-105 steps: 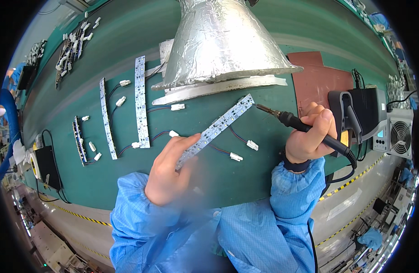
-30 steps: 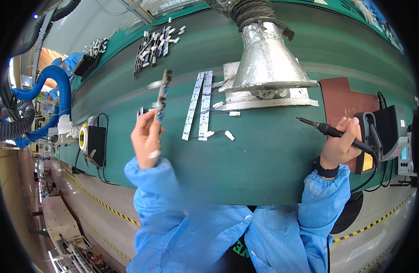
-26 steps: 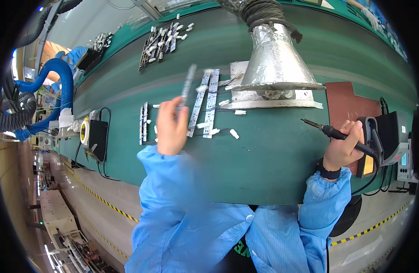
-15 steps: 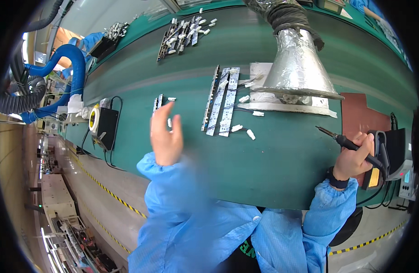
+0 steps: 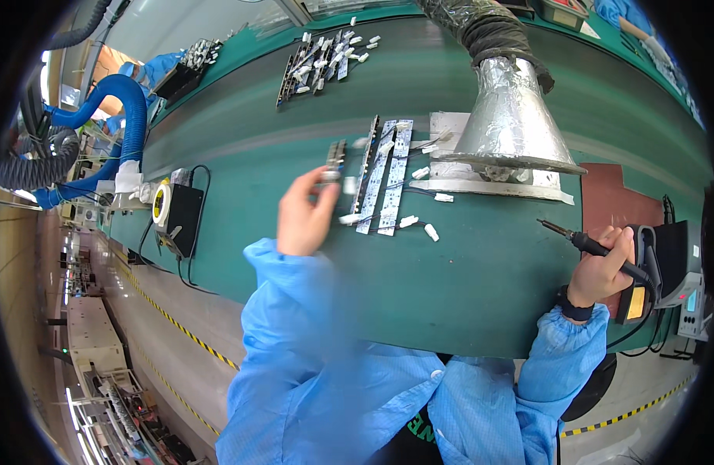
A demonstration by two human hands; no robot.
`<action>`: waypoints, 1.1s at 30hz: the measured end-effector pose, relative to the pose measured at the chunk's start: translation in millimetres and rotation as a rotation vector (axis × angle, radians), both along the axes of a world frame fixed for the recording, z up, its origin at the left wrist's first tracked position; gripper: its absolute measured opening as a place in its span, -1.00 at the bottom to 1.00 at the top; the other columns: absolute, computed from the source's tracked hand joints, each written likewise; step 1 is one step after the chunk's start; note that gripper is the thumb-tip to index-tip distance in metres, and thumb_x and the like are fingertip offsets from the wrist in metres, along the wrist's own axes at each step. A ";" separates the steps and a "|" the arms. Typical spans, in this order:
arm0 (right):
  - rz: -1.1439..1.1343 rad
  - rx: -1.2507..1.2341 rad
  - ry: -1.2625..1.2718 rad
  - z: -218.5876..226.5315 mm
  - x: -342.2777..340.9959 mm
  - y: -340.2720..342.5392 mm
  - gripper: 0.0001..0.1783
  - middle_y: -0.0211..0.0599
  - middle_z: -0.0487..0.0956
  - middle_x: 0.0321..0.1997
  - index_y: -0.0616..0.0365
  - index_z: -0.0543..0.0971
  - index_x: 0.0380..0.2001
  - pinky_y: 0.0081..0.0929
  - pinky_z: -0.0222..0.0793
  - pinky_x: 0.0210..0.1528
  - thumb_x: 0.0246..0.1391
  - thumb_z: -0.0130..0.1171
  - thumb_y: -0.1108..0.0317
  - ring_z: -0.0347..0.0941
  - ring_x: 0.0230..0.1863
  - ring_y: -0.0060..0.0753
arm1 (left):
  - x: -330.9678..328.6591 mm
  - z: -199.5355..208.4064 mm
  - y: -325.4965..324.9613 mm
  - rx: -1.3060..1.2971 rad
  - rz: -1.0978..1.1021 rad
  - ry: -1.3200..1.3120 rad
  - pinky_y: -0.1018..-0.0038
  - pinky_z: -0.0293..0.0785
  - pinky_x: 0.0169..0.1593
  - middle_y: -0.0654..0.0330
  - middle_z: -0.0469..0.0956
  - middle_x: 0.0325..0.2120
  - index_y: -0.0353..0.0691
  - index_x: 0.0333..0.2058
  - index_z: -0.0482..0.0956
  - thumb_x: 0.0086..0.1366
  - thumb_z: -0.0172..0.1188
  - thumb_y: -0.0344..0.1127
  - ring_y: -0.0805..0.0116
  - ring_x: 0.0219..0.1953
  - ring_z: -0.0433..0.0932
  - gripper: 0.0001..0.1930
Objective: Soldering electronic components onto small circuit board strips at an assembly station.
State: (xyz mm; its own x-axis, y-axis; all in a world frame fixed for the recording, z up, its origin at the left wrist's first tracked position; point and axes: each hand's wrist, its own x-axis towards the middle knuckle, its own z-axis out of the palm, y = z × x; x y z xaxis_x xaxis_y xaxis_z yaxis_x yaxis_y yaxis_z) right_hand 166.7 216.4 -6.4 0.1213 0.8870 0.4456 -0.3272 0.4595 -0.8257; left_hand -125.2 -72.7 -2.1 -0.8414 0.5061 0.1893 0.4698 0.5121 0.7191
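Just left of three longer circuit strips (image 5: 378,177) on the green bench (image 5: 450,302), the left hand (image 5: 303,221) has its grip pinched on a short strip (image 5: 336,157), perhaps more than one, given the blur; it juts forward beyond thumb and fingers; well apart, the right hand (image 5: 603,269) has its grip wrapped around a soldering iron (image 5: 586,243), tip pointing leftward.

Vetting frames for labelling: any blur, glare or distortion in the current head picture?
All in the head view: grey circuit piece in the bare left hand, blurred; silver foil-covered cone, bright glare; green tabletop, edges bowed; blue cloth left sleeve, hazy smear.
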 end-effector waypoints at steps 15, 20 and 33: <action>0.061 -0.011 -0.033 -2.7 0.8 -1.5 -0.59 -0.47 0.18 -0.63 0.17 0.24 -0.65 -0.55 -0.01 -0.52 0.34 -0.07 0.44 0.05 -0.60 -0.60 | 58.8 19.2 67.9 -0.385 -0.006 0.310 -0.11 0.15 0.26 -0.27 0.22 0.24 -0.23 0.28 0.25 0.19 0.32 0.03 -0.22 0.35 0.13 -0.22; 0.060 -0.036 -0.038 -2.6 0.4 -3.1 -0.59 -0.47 0.17 -0.63 0.17 0.23 -0.65 -0.55 -0.01 -0.50 0.34 -0.06 0.43 0.04 -0.59 -0.61 | 57.6 8.2 86.9 -0.444 0.065 0.368 -0.03 0.26 0.21 -0.16 0.29 0.20 -0.14 0.22 0.34 0.16 0.34 -0.10 -0.11 0.30 0.23 -0.33; 0.010 -0.088 0.041 -8.7 7.8 -0.2 -0.63 -0.47 0.16 -0.60 0.20 0.29 -0.62 -0.51 0.04 -0.41 0.33 -0.04 0.45 0.06 -0.51 -0.59 | -103.0 -2.1 -88.5 -0.392 0.379 0.403 0.18 0.48 -0.04 0.10 0.55 -0.09 -0.22 -0.21 0.60 0.24 0.25 -0.26 0.02 -0.05 0.52 -0.80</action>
State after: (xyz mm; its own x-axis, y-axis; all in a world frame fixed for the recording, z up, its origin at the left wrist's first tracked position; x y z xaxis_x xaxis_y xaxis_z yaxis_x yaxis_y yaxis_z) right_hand 174.5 216.3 -15.1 0.1284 0.9240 0.3603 -0.3657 0.3818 -0.8488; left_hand -228.1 -161.2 -4.2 -0.8763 0.2849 0.3884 0.3987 0.8815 0.2529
